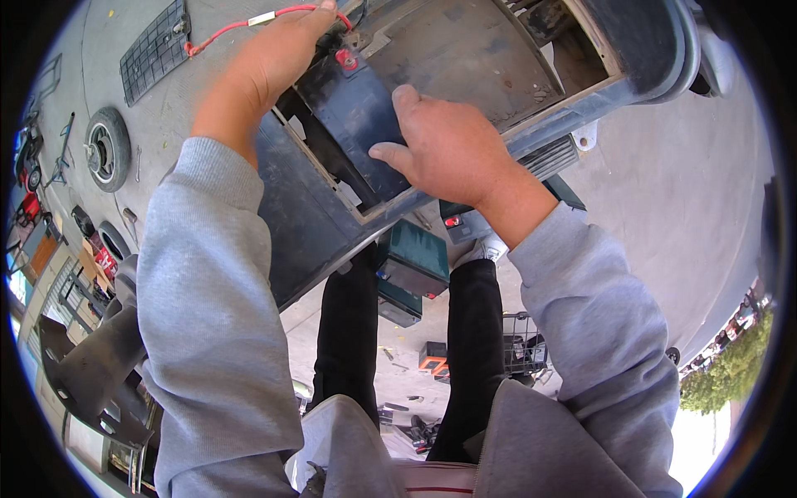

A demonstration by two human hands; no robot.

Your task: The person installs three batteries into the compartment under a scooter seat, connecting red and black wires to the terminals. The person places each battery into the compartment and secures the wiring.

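Note:
A dark battery [355,118] with a red terminal [346,59] sits tilted in the opening of a dark metal vehicle frame [311,205]. My right hand [454,140] rests at the battery's right edge, thumb and forefinger spread apart; its other fingers are hidden. At the far end of the battery, my left hand [280,59] reaches over the frame, a fingertip overlapping a red cable [227,30] that bears a white label. What the rest of that hand touches is hidden.
Green-topped batteries [413,258] stand on the ground by my legs. A wheel [107,149], a wrench [137,163] and a black grid-patterned panel [155,50] lie to the left. Farther back are orange-and-black boxes [433,356] and a wire basket [524,342].

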